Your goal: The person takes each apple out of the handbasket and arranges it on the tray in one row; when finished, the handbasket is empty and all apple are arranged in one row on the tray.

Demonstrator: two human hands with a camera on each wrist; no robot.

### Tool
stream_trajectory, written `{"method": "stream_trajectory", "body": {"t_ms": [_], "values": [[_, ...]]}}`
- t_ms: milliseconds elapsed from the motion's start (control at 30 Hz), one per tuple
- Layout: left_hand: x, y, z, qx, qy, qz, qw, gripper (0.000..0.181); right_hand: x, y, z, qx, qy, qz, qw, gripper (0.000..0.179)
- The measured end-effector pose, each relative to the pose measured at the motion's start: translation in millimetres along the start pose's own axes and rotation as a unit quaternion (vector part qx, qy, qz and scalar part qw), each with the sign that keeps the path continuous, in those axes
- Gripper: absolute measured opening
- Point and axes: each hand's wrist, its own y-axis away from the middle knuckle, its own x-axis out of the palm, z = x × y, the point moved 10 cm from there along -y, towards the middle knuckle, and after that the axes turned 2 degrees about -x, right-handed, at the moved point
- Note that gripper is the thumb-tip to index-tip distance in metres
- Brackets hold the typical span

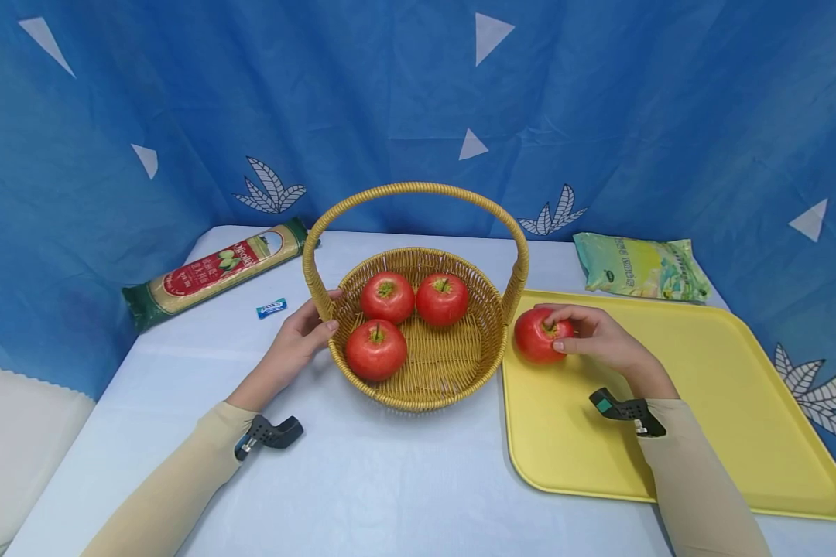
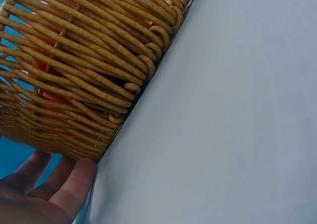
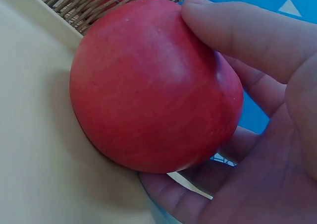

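Observation:
A round wicker basket (image 1: 419,402) with a tall arched handle (image 1: 418,188) stands at mid-table. Inside it sit three red apples: one at the front left (image 1: 376,352), one at the back left (image 1: 383,300) and one at the back right (image 1: 446,300). My left hand (image 1: 298,334) grips the basket's left rim near the handle's foot; its fingers (image 2: 74,184) lie against the woven outer wall. With thumb and fingers around it, my right hand (image 1: 602,340) holds another red apple (image 3: 153,90) at the left edge of the yellow tray (image 1: 683,433), beside the basket.
A long pasta packet (image 1: 216,271) lies at the back left, with a small blue-green pack (image 1: 272,309) in front of it. A green-yellow bag (image 1: 641,267) lies behind the tray. Blue curtain (image 1: 404,100) encloses the back and sides of the white-covered table (image 1: 362,480).

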Motion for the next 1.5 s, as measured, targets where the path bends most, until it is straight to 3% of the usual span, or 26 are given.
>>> {"method": "stream_trajectory", "body": {"t_ms": [333, 700, 867, 1200, 1333, 1500], "values": [[0.4, 0.3, -0.6, -0.003, 0.0, 0.003, 1.0, 0.054, 2, 0.0, 4, -0.017, -0.021, 0.01, 0.9996, 0.038], [0.2, 0.7, 1.2, -0.01, 0.006, 0.003, 0.9999, 0.054, -11, 1.9, 14, -0.018, -0.005, -0.034, 0.9992, 0.035], [0.2, 1.0, 0.2, -0.008, 0.006, 0.003, 1.0, 0.054, -16, 4.5, 32, -0.043, -0.015, -0.049, 0.9978, 0.035], [1.1, -0.2, -0.5, -0.011, 0.008, 0.003, 0.9999, 0.053, -24, 16.4, 80, -0.06, 0.007, -0.119, 0.9911, 0.032], [1.1, -0.2, -0.4, -0.012, 0.01, 0.003, 0.9999, 0.053, -15, 16.7, 97, -0.067, 0.021, -0.112, 0.9912, 0.034], [0.7, 0.2, -0.1, -0.013, 0.007, 0.003, 0.9999, 0.053, 12, 13.2, 114, -0.078, 0.022, -0.069, 0.9943, 0.033]]}}
